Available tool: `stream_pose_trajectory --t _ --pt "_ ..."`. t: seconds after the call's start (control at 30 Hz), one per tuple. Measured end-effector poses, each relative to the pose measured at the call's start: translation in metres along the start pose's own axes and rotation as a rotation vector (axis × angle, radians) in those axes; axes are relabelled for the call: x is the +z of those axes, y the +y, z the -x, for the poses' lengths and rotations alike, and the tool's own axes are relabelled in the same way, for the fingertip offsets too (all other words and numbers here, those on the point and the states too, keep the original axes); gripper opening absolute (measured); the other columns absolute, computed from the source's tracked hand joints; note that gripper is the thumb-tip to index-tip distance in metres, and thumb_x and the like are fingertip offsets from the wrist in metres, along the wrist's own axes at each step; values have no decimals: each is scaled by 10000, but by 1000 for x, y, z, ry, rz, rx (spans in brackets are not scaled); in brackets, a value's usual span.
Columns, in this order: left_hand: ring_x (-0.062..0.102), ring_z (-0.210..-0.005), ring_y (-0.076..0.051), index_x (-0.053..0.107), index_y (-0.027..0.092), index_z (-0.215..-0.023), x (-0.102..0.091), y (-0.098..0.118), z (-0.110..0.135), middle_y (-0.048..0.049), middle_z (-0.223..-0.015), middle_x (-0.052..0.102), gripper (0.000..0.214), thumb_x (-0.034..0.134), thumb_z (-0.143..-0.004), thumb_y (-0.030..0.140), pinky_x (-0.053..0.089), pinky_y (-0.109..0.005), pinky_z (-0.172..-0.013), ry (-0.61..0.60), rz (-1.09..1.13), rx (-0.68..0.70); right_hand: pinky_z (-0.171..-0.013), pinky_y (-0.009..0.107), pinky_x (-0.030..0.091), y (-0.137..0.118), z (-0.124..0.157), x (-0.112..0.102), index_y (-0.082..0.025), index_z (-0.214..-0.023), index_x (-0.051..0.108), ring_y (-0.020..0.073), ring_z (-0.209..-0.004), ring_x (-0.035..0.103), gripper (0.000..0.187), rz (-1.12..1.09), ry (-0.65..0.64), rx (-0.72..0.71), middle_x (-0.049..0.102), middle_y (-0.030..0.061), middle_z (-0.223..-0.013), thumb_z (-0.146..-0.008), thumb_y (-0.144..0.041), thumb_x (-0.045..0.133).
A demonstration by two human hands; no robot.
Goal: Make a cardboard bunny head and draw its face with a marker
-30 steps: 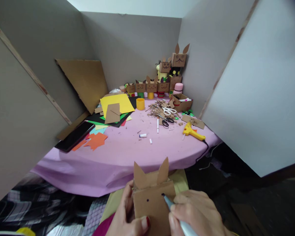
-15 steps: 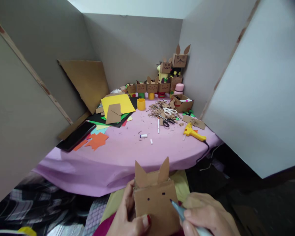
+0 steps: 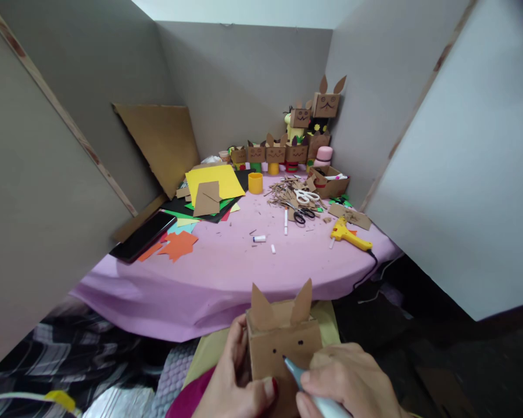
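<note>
A small cardboard box [image 3: 265,342] with two pointed ears and two black dots on its front is held near my lap. My left hand [image 3: 239,377] grips it from the left side, thumb across the front. In my right hand [image 3: 346,377] is a light blue marker [image 3: 295,371], its dark tip at the box face between and just below the dots. Whether the tip touches the cardboard I cannot tell. The lower part of the box is partly hidden by my hands.
On the pink-covered table [image 3: 226,273] lie a marker cap [image 3: 259,238], black-handled scissors [image 3: 303,215], a yellow glue gun [image 3: 351,235], coloured paper [image 3: 215,180], cardboard scraps [image 3: 283,190] and a phone [image 3: 143,237]. Cardboard animal figures [image 3: 275,152] stand at the back. Partition walls flank both sides.
The marker tip has moved left across the box face, from right of the right dot to between the dots. The whole view has shifted slightly.
</note>
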State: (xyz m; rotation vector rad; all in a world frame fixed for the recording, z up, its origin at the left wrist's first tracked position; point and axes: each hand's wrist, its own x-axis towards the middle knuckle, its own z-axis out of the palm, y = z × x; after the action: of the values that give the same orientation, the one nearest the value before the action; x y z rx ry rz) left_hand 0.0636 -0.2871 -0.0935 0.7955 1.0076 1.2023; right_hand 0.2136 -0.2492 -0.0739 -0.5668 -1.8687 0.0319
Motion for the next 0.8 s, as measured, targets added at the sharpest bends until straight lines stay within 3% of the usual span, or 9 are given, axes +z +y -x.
stream_pose_trajectory --t 0.2,0.37,0.5,0.8 --pt "451 -1244 -328 445 247 -1167 -2 -1 1 -81 -1318 535 694 761 -581 444 363 -413 -1011 24 -26 10 -456 218 431 2 6 1 -180 -693 538 82 -363 514 226 -18 -106 8 553 -45 -445 -893 -230 447" --pt "466 -1227 -346 450 251 -1169 1 0 2 -86 -1298 554 696 755 -581 465 358 -447 -1012 37 -29 -2 -364 186 362 3 0 3 -185 -511 477 51 -254 421 453 43 16 -30 459 -57 -331 -940 -276 359" --pt "457 -1237 -342 442 248 -1165 2 1 1 -87 -1297 555 692 758 -581 443 354 -453 -1019 36 -17 1 -425 198 428 3 -3 -2 -167 -620 545 79 -328 529 341 23 -97 -26 553 -33 -401 -921 -255 412" --pt "442 -1255 -324 420 239 -1157 -1 -2 0 -93 -1323 532 691 762 -586 426 355 -433 -1031 18 -5 15 -400 209 405 5 1 0 -182 -666 512 79 -317 519 272 15 -59 -33 547 -50 -409 -914 -247 423"
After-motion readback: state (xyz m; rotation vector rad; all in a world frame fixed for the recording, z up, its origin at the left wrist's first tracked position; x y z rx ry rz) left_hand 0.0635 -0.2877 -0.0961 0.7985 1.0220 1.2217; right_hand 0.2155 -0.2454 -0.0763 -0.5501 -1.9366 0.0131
